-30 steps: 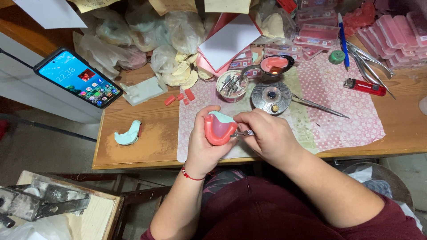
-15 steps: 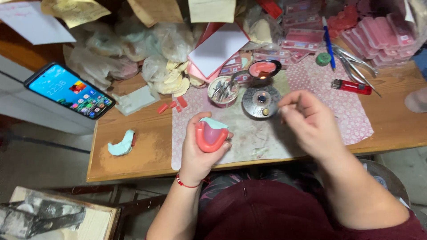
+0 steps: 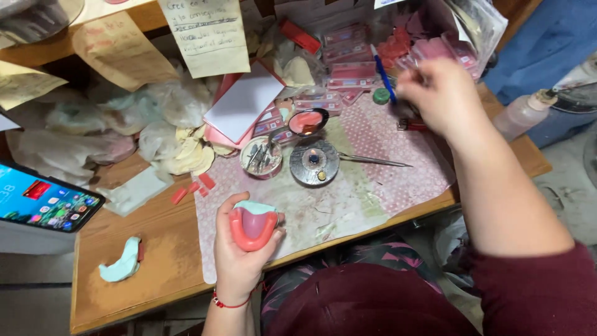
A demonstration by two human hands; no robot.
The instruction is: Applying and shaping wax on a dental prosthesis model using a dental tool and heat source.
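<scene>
- The pink wax denture base (image 3: 252, 227) on its pale green cast sits in my left hand (image 3: 239, 258), fingers wrapped around it, held over the near edge of the tabletop (image 3: 134, 227) above my lap.
- My right hand (image 3: 438, 99) is stretched out over the far right of the patterned cloth (image 3: 373, 186), above the pink tooth cards (image 3: 348, 78); it is blurred, so I cannot tell whether it is closed on anything.
- What could go wrong: my grip on the base is one-handed and off the table's edge, so a slackened finger could drop it to the floor (wax dents easily, I'd judge).
- The small burner (image 3: 314, 163) stands between my hands; a sleeve passing low over it might catch heat.
- The metal tweezers (image 3: 373, 162) lie just beside the burner and could be knocked off by my arm.
- Containers: a round tin (image 3: 261, 158) holds small metal tools; a dark spoon-like dish (image 3: 308, 121) holds melted pink wax.
- A second green cast (image 3: 121, 261) lies alone near the left corner, well apart from the phone (image 3: 43, 199).
</scene>
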